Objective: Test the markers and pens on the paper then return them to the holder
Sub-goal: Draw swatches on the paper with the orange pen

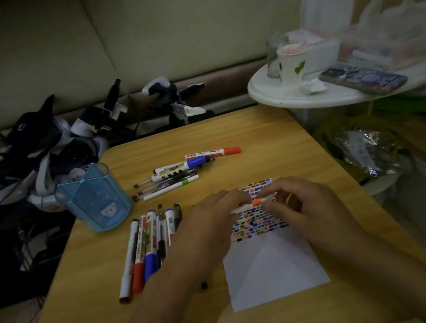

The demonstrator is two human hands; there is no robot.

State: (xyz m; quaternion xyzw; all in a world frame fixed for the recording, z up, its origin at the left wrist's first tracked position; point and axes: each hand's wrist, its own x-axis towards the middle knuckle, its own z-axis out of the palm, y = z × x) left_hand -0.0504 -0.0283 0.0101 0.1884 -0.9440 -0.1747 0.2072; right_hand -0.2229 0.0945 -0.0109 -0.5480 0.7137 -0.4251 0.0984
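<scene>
Fingers of my left hand (214,209) and right hand (291,199) both pinch an orange-banded white pen (255,202) over the swatch-covered paper (275,272), so I judge I'm uncapping or recapping it, after which it must go into the blue holder (94,201) standing well left.

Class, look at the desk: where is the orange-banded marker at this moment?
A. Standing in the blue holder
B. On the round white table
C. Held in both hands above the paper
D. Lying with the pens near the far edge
C: the left hand and right hand both pinch the orange-banded marker over the paper with its colour swatches.
</scene>
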